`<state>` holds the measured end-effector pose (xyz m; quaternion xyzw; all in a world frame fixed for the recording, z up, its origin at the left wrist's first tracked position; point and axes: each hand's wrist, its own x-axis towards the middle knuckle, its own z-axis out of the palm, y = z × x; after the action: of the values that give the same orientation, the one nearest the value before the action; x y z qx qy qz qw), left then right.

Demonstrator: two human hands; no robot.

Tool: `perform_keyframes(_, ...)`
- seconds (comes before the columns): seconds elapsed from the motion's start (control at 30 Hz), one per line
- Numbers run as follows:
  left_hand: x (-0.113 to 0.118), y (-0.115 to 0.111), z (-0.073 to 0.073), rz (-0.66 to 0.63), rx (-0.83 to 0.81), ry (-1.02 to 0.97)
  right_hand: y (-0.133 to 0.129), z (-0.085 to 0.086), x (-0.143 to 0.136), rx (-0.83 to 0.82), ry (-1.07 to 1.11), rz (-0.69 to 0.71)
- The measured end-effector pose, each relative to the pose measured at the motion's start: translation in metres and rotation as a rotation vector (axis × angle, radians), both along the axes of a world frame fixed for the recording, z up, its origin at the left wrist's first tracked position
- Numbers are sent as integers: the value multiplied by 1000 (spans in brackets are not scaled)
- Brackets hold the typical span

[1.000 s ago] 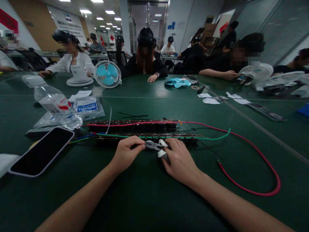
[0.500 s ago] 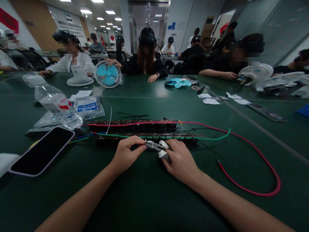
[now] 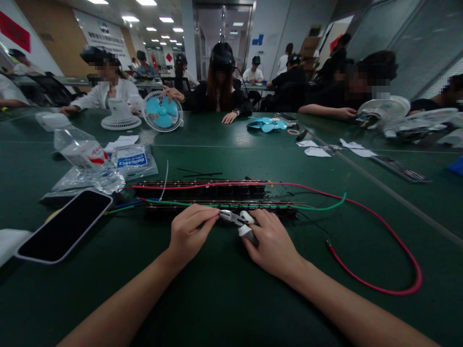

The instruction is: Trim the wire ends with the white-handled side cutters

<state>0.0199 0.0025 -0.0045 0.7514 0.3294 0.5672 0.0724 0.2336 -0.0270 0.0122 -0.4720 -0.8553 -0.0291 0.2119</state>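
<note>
Above a green table [image 3: 224, 303], mid-frame, pliers [image 3: 228, 217] are clasped by the right hand [image 3: 273, 238]; the left hand [image 3: 190, 230] is pinched closed (on what cannot be told) at their tips.

Green table [image 3: 231, 299] | ceiling lights [image 3: 146, 3] lit | metal-framed doorway [image 3: 222, 33]

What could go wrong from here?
Pinch or nick: the left hand's fingertips sit right at the nose of the pliers in the right hand, so a slip could catch them.
Snag: the red wire loops loose beside the right forearm; a sweep might drag it.
Spill: the water bottle stands near the phone and wiring; a knock could wet them if it leaks.
</note>
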Motion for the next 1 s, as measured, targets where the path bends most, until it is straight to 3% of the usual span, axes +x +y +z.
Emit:
perform_keyframes(0.13,1,0,1,17,6,-3,-1,1,-1,-8,14,-4)
perform_keyframes(0.57,-1,3,2,-120,-127,-6,0,0,-2,33,-6,-3)
perform_keyframes(1.0,-3,4,2,-137,-136,9,-1,-1,-3,23,-2,8)
